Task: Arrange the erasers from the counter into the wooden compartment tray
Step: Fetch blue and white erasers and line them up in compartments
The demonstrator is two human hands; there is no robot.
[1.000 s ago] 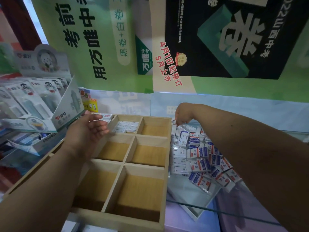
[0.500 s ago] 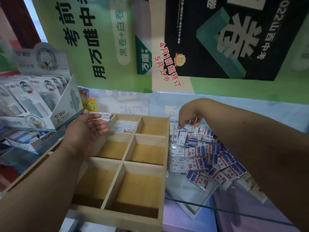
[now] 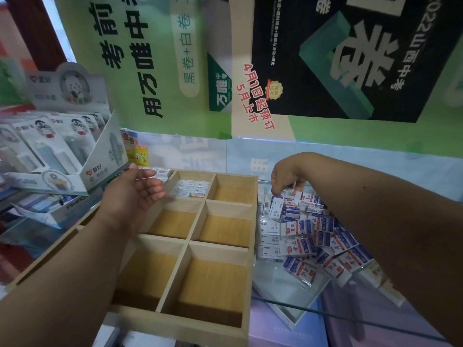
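Wooden tray [image 3: 250, 221] on the glass desk [image 3: 288, 291], its near four compartments bare; at 3 o'clock of it, the loose pile of erasers [image 3: 308, 241]. At 9 o'clock, a cardboard display box [image 3: 100, 169] of carded goods overhangs the tray's far-left corner. Left hand [image 3: 135, 196], palm up, fingers apart, holds nothing. Right hand [image 3: 285, 179], fingers curled onto the pile's far edge; whether they clamp an eraser cannot be told. Far-left compartment holds packed erasers [image 3: 191, 189]. Since 0.5 s ago, the right hand has dipped closer into the pile.
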